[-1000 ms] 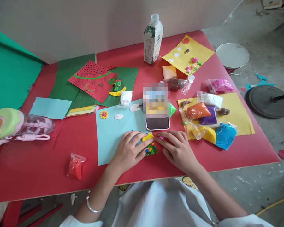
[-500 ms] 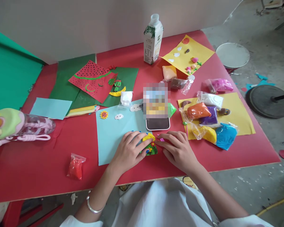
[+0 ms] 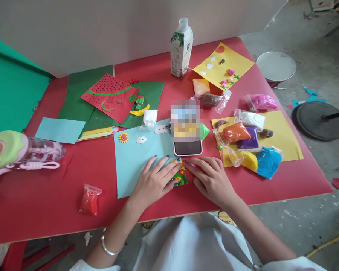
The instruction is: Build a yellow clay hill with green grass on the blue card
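My left hand [image 3: 155, 178] lies with its fingers spread over a small colourful clay picture [image 3: 181, 180], covering its left part. Yellow, red flower shapes and green show on the bare part. A light blue sheet [image 3: 130, 165] lies beneath, with a clay sun [image 3: 123, 137] and a small white cloud [image 3: 141, 139] on it. My right hand [image 3: 213, 178] is closed, fingers bent and together, their tips at the picture's upper right edge. A small pink bit [image 3: 191, 164] shows by these fingertips; its kind is unclear. Just beyond both hands lies a phone [image 3: 188, 148], its screen blurred out.
Clay bags sit at right, among them orange [image 3: 236, 132], purple [image 3: 248, 138] and blue [image 3: 268, 162]; a red one [image 3: 90, 200] is front left. A carton [image 3: 182, 51] stands at the back. A bottle [image 3: 42, 150] lies left. Decorated sheets, red [image 3: 107, 94] and yellow [image 3: 234, 60], lie behind.
My left fingers have straightened and spread over the clay picture, covering more of its yellow top part. My right hand stays beside it, its fingertips shifted slightly.
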Available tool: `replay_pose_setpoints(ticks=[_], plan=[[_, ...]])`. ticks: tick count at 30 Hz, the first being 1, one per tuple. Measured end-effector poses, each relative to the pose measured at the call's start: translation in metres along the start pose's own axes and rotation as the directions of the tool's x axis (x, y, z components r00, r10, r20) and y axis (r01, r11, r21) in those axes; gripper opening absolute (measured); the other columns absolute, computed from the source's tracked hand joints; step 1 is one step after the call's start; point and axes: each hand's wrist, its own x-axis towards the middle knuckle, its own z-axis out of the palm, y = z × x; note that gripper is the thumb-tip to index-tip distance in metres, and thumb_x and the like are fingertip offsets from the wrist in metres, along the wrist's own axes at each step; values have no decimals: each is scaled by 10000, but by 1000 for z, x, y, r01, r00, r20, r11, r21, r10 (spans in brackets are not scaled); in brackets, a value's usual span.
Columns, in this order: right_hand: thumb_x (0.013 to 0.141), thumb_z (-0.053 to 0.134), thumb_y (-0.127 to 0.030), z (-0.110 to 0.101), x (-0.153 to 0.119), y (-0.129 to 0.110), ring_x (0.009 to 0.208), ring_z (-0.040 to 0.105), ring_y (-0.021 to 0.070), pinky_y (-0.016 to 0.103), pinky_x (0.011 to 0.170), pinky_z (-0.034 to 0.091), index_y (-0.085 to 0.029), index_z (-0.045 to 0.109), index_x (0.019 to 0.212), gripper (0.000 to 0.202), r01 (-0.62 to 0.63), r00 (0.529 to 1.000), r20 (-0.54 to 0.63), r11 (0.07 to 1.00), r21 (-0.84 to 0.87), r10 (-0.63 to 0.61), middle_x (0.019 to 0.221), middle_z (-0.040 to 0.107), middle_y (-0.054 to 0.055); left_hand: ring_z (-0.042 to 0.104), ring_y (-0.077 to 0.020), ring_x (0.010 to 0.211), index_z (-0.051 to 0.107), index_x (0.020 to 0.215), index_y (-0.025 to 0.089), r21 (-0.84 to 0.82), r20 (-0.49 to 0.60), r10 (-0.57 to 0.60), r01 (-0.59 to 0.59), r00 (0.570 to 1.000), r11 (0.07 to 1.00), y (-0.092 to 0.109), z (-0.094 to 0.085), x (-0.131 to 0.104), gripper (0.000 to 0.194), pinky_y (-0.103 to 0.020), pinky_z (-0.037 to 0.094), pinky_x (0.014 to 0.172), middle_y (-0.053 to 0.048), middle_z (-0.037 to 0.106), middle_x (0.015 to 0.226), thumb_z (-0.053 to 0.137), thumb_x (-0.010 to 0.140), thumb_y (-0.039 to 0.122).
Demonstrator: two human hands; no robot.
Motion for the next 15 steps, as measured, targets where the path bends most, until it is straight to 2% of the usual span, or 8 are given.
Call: replay_pose_setpoints(ticks=[5,10,15], plan=[[910,552,-139,-1,-1,-3,997,553,222,379,885,368,-201,672,1171,294,22,1000,-8,997,-79,-23,1169,714,50,499,-232,1310,470,1437,210,-50,32,-16,17,999,999,-2,2,-1,472,-432,348,1125,8,531,1450,295,1038,391],[903,549,-176,1,0,-7,1033,535,244,400,906,350,-184,673,1190,313,25,999,39,991,-133,-20,1250,685,55,500,-231,1308,483,1427,197,-76,3,-25,25,1000,997,-2,4,-2,478,-427,342,1127,5,544,1438,300,1037,405],[877,552,-175,3,3,-10,1057,517,256,409,917,339,-158,636,1251,383,-8,999,47,989,-145,15,1238,683,74,493,-237,1319,472,1433,190,-93,-4,-26,26,1000,995,-2,7,-4,478,-432,329,1139,10,532,1449,317,1034,403]])
